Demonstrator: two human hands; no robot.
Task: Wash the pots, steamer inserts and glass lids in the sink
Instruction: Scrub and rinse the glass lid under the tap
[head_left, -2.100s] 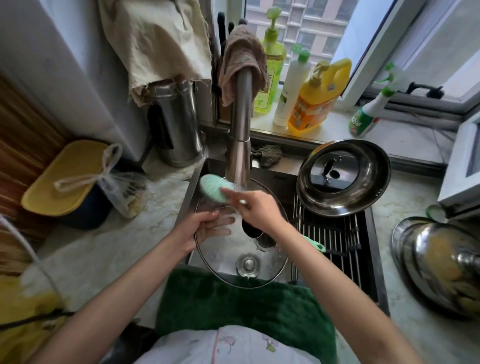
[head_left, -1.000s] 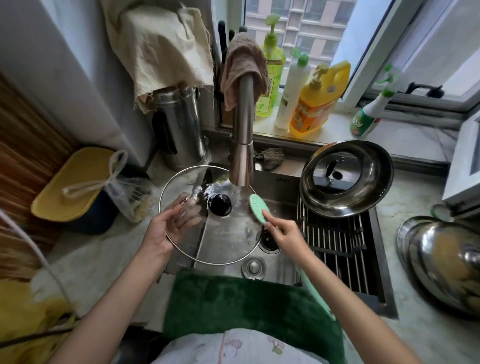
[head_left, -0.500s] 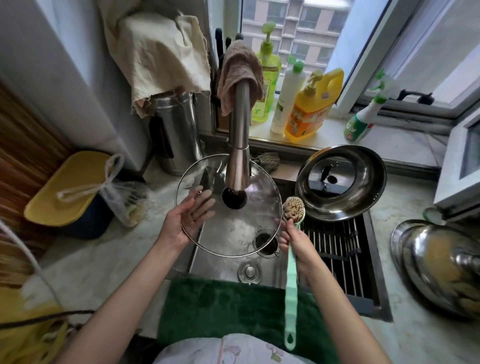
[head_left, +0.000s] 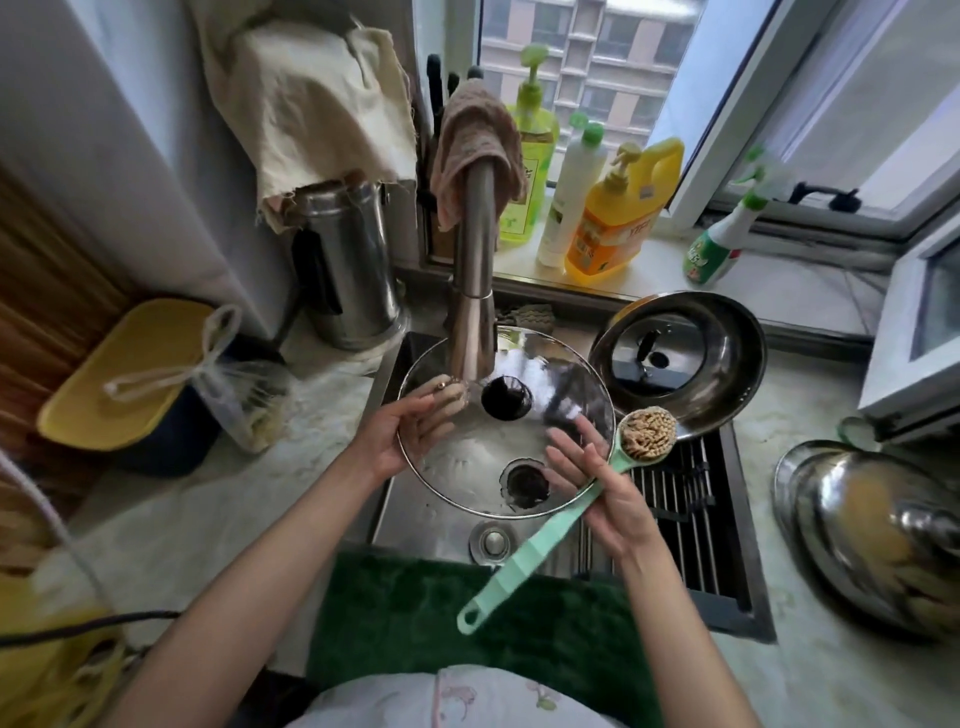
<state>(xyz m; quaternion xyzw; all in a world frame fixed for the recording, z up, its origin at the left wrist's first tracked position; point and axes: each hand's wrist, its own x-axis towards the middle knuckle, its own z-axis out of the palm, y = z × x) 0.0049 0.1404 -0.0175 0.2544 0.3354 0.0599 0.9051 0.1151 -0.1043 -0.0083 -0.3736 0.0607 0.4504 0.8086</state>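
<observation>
A round glass lid (head_left: 556, 371) with a black knob is held flat over the sink (head_left: 426, 525), under the faucet (head_left: 475, 291). My left hand (head_left: 402, 434) grips its left rim, thumb on top and fingers seen through the glass. My right hand (head_left: 608, 493) lies at the lid's right rim with fingers stretched out, and its thumb pinches a green dish brush (head_left: 535, 551), bristle head up by the rim. A steel pot (head_left: 727, 364) with another lid inside leans on the sink's back right corner. A further steel pot (head_left: 872, 525) sits on the right counter.
A black drain rack (head_left: 685, 509) fills the sink's right half. A green towel (head_left: 415, 613) covers the front edge. Soap bottles (head_left: 618, 223) stand on the windowsill, a steel kettle (head_left: 348, 280) and a yellow-lidded bin (head_left: 119, 374) at the left.
The lid has shifted right and lies flatter under the faucet. My right hand came onto its right rim with fingers spread, and the brush handle swung down to the left.
</observation>
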